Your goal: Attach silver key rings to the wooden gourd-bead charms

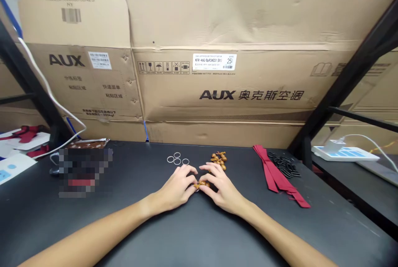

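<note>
Both hands rest on the black bench (199, 234), fingertips meeting at its middle. The left hand (174, 190) and the right hand (222, 190) together pinch a small brown wooden charm (201, 184), fingers of each hand closed on it from either side; a sliver of metal shows at the lower edge of the charm, too small to identify. Just beyond the left fingers lie four loose metal rings (177, 159), flat on the bench. Just beyond the right fingers sits a small heap of similar brown charms (219, 159). Well to the right of the right fingers lie folded red ribbons (276, 175), with a pile of black rings (284, 164) touching them on the far side. Large cardboard boxes (236, 51) stand behind
</note>
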Motion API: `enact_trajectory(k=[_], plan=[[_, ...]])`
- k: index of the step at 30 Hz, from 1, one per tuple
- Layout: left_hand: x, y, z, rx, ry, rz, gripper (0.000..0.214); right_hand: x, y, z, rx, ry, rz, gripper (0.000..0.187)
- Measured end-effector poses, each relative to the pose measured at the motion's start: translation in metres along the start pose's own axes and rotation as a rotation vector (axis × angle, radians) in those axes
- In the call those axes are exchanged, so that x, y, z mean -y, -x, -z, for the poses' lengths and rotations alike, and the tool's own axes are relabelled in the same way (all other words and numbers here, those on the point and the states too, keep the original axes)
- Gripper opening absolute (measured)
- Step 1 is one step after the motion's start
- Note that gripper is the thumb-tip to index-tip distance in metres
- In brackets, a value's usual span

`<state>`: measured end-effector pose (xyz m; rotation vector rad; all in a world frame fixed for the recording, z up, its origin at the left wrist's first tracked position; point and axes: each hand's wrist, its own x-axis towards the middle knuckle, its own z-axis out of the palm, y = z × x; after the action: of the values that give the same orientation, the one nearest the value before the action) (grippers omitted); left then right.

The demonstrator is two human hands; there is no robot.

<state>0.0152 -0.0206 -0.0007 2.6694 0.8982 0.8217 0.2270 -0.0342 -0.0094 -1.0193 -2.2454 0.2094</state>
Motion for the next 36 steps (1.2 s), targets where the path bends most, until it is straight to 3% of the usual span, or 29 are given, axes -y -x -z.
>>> enact_trajectory(k=[5,22,32,36], plan=[[-0.006,-0.001,0.005,0.034,0.039,-0.014,0.019,-0.001,0.000,0.000,-0.004,-0.025,-0.022,0.010],[-0.004,-0.001,0.004,0.041,0.087,-0.011,0.009,0.003,-0.001,0.004,0.013,-0.119,-0.041,0.013],[-0.003,-0.002,0.006,0.030,0.085,0.006,0.015,-0.009,-0.001,0.000,-0.069,0.086,-0.076,0.014],[-0.004,-0.002,0.005,0.021,0.052,0.016,0.013,-0.007,-0.001,0.001,-0.061,0.064,-0.055,0.013]])
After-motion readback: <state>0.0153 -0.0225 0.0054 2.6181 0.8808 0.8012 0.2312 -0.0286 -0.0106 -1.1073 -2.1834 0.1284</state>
